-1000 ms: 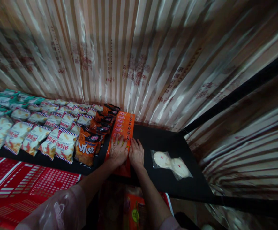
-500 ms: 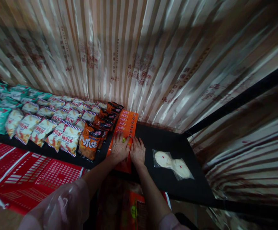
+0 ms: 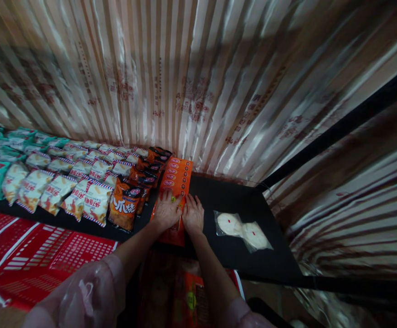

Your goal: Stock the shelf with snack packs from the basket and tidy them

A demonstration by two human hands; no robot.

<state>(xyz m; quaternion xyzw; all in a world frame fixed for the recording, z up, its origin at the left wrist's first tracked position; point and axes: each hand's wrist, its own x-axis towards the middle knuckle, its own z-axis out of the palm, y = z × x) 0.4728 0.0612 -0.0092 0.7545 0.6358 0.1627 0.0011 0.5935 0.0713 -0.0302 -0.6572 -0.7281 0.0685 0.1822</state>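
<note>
"Everything has slid slightly left since the previous frame; left hand (image 3: 167,213) and right hand (image 3: 193,216) stay at the orange pack (image 3: 177,175)."

"Far left?"

"White bags (image 3: 95,202), then dark bags (image 3: 125,205) beside the pack, on the counter (image 3: 215,189)."

"And the pack?"

"Centre of the frame, directly under the left hand, long axis running from the near edge towards the curtain (image 3: 177,54)."

"Both hands?"

"Left flat, fingers spread; right laid along the pack's right edge, fingers extended."

"Further right?"

"Wrapped discs (image 3: 244,231), apart from the right hand."
</note>
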